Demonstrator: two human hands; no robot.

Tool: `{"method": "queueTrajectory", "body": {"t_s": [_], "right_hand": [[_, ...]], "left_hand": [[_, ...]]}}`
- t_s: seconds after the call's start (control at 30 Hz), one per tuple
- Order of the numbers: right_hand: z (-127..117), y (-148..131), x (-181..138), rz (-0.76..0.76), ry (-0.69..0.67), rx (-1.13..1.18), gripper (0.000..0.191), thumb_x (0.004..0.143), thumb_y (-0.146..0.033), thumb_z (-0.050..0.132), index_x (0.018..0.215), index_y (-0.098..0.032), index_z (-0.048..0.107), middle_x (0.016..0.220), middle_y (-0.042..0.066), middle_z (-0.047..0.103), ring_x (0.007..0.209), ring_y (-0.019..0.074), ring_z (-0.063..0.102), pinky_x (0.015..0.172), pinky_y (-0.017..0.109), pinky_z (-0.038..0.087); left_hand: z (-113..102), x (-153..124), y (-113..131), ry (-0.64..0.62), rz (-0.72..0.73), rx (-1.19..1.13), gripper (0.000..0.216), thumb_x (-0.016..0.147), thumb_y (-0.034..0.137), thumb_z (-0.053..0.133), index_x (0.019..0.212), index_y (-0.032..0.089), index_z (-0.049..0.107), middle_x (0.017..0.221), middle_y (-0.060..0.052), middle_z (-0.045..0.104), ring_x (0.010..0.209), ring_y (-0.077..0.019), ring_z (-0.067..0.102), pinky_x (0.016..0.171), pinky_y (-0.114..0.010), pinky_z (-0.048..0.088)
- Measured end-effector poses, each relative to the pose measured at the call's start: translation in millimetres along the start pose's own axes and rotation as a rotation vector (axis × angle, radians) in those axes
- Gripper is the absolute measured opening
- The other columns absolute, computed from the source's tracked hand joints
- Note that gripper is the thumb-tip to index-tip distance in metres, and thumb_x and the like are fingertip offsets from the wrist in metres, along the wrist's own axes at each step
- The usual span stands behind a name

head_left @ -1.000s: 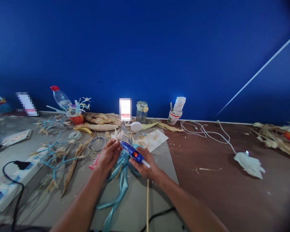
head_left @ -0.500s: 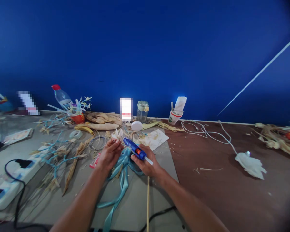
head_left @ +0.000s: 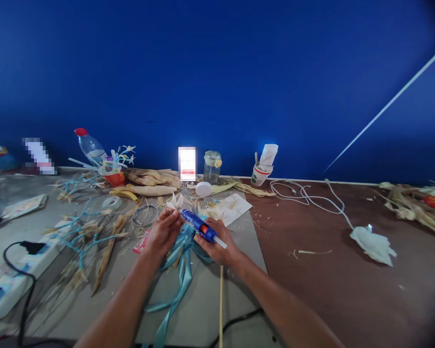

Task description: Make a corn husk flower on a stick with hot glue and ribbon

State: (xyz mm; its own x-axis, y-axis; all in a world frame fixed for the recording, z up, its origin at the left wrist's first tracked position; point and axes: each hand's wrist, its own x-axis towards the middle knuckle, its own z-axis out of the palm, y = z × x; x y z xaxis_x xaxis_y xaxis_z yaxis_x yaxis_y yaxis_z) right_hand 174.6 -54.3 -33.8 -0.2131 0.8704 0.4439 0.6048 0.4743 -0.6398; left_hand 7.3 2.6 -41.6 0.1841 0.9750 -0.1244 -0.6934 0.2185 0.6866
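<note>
My left hand (head_left: 166, 231) pinches a small cream-white flower (head_left: 175, 201) with pointed petals, held up above the table. My right hand (head_left: 219, 240) is wrapped around a blue hot glue gun (head_left: 199, 226), with a clear glue stick poking out of its rear end. The gun's nozzle is at the flower, close by the left fingertips; whether it touches cannot be made out. Below both hands a light blue ribbon (head_left: 183, 275) trails over the grey mat. A thin wooden stick (head_left: 221, 304) extends from under my right hand toward the table's front edge.
On the left lie blue-wrapped flower stems (head_left: 81, 251), a white power strip (head_left: 32, 278) and a tilted plastic bottle (head_left: 90, 145). Behind my hands are dried husks (head_left: 152, 179), a glass jar (head_left: 212, 166) and white paper (head_left: 235, 209). Rightward are a paper cup (head_left: 261, 175) and white cable (head_left: 311, 200).
The glue gun's nozzle has shifted slightly left, closer to the flower and my left fingertips. Both hands keep their grips. The whole view has shifted a little.
</note>
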Motion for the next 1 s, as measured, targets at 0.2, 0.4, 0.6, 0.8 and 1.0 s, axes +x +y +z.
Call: {"method": "queueTrajectory", "body": {"t_s": [0.2, 0.4, 0.6, 0.8, 1.0], "right_hand": [[-2, -1, 0, 0.027, -0.019, 0.036, 0.024, 0.082, -0.032, 0.052, 0.063, -0.020, 0.045, 0.069, 0.000, 0.051, 0.069, 0.0153, 0.050, 0.070, 0.031, 0.037], [-14, 0, -1, -0.016, -0.006, 0.258, 0.013, 0.076, -0.031, 0.056, 0.075, -0.020, 0.049, 0.081, 0.002, 0.050, 0.079, 0.0174, 0.050, 0.073, 0.031, 0.041], [-21, 0, 1, -0.055, 0.105, 0.394, 0.020, 0.070, -0.028, 0.060, 0.087, -0.020, 0.052, 0.099, 0.007, 0.045, 0.095, 0.0215, 0.050, 0.080, 0.035, 0.045], [-37, 11, 3, 0.074, 0.197, 0.091, 0.026, 0.069, -0.021, 0.058, 0.094, -0.018, 0.055, 0.102, 0.009, 0.047, 0.093, 0.0213, 0.052, 0.076, 0.032, 0.046], [-52, 31, -30, 0.165, 0.185, -0.395, 0.027, 0.068, -0.022, 0.061, 0.094, -0.016, 0.057, 0.104, 0.011, 0.051, 0.093, 0.0240, 0.053, 0.083, 0.037, 0.040]], "left_hand": [[2, -1, 0, 0.023, -0.012, 0.011, 0.017, 0.062, 0.006, 0.073, 0.066, 0.015, 0.059, 0.056, 0.003, 0.055, 0.048, -0.0048, 0.047, 0.055, -0.018, 0.042], [-1, 1, 0, -0.009, 0.000, 0.002, 0.015, 0.065, 0.008, 0.072, 0.067, 0.015, 0.058, 0.057, 0.003, 0.055, 0.049, -0.0051, 0.047, 0.057, -0.019, 0.043], [-3, 2, -1, -0.004, 0.017, 0.001, 0.016, 0.063, 0.008, 0.072, 0.066, 0.016, 0.058, 0.060, 0.003, 0.056, 0.048, -0.0049, 0.046, 0.061, -0.022, 0.045], [0, 0, 1, 0.035, 0.006, -0.007, 0.017, 0.062, 0.009, 0.072, 0.066, 0.016, 0.058, 0.061, 0.003, 0.057, 0.047, -0.0056, 0.047, 0.061, -0.024, 0.046], [3, -3, 3, -0.004, 0.023, -0.028, 0.015, 0.063, 0.012, 0.072, 0.067, 0.016, 0.058, 0.064, 0.002, 0.059, 0.052, -0.0070, 0.050, 0.062, -0.024, 0.046]]}}
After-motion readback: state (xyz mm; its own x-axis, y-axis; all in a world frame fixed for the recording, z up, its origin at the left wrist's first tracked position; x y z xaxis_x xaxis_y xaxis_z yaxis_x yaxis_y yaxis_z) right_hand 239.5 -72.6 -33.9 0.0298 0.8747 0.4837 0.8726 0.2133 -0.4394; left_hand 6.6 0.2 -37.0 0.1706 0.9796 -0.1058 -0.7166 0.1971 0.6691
